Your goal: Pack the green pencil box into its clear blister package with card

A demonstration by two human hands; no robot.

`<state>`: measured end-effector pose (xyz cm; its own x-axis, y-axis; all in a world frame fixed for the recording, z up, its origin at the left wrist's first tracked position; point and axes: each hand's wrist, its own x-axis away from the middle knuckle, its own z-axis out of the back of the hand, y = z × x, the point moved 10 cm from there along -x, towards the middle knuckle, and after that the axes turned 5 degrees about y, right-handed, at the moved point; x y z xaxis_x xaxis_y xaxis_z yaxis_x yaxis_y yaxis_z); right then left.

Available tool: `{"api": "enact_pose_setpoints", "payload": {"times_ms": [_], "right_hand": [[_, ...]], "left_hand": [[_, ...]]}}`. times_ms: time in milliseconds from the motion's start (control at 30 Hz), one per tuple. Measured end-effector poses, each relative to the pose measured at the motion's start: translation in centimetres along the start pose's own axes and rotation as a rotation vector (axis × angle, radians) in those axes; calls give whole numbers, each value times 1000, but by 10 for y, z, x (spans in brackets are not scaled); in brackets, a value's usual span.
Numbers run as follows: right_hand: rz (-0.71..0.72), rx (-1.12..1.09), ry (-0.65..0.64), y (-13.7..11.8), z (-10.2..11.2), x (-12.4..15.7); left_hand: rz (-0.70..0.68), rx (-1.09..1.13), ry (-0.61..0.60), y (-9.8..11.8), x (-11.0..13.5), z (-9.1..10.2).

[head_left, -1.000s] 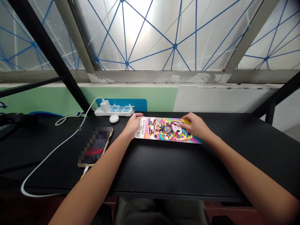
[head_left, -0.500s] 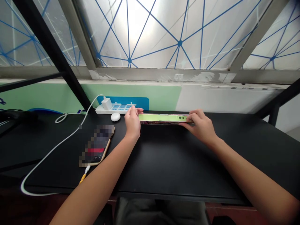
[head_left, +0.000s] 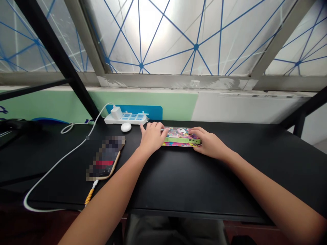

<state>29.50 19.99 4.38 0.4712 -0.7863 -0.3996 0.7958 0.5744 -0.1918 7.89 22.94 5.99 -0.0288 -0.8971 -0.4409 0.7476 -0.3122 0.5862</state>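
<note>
While both hands press a colourful pencil box (head_left: 181,136), left hand (head_left: 152,137) grip flat open, right hand (head_left: 208,143) grip loosely curled on it.

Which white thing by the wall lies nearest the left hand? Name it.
The small white oval case, lying loose on the desk beside the left hand; the white power strip sits farther back, with a charger plugged in.

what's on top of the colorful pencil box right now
Both hands rest on the pencil box: the left hand covers its left end, the right hand its right end. The ends beneath them are hidden.
</note>
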Motion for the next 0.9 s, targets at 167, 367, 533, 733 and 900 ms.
{"api": "enact_pose_setpoints", "payload": {"times_ms": [167,367,533,733,900], "right_hand": [[-13,-39,-36,0,-3,0],[-7,-162,-93,1,-5,2],[-17,-220,-156,-2,-7,5],[-71,-137,-40,12,-7,0],[-111,-256,-83,29,-20,0]], "left_hand": [[-74,-78,-176,-2,5,-16],[-148,-136,-264,-3,7,-21],[-171,-167,-276,-4,7,-25],[-165,-127,-272,-6,7,-24],[-177,-150,-283,-6,7,-27]]}}
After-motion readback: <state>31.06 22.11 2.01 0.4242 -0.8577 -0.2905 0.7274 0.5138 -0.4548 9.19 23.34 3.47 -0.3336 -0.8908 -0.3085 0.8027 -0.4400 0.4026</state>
